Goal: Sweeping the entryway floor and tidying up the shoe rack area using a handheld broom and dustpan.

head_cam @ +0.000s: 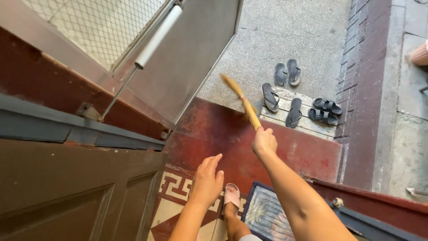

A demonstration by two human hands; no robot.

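The right hand (264,141) has its fingers clenched around a straw broom (243,102) above the red doorstep (285,149); the left hand (206,180) hangs empty, its fingers loosely spread.

We see the broom (243,103) in front of the right hand (264,141), the sandals (294,96) beyond it, the open door (187,58) to the left.

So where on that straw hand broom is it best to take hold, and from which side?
At the bound handle end, where the right hand already grips the straw broom. The stalks are tied into a narrow, firm bundle there, while the far tip fans out loose. Come from the near end, fist wrapped around the bundle, since the brush points away toward the sandals. The left hand is open and empty.
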